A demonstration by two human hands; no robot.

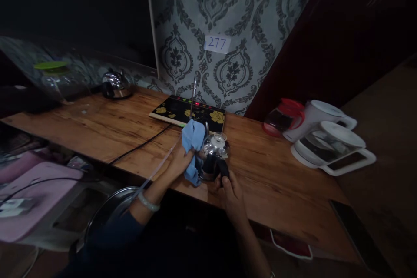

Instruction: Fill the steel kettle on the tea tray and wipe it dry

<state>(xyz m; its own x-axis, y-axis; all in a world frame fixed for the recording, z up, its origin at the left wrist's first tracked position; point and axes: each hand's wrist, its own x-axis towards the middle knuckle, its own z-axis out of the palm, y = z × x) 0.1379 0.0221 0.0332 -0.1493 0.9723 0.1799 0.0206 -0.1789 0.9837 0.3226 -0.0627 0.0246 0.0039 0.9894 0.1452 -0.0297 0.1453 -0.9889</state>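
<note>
A shiny metal kettle (210, 151) with a clear lid knob and a black handle (223, 169) is near the table's front edge. My right hand (232, 191) is closed around that handle. In my left hand (181, 159) is a crumpled blue cloth (193, 135), pressed against the kettle's left side by the spout. The cloth hides part of the kettle and some of my left fingers. Behind them lies a black tea stove panel (206, 116) with gold flowers, a red light and a thin upright metal spout (194, 93).
At right stand a red-lidded glass jug (285, 117), a white jug (321, 115) and a clear jug with white handle (329, 143). A second metal kettle (117, 84) and a green-lidded jar (54, 74) are at left. A black cable (140, 145) crosses the wooden table (270, 182); a metal basin (110, 202) sits below.
</note>
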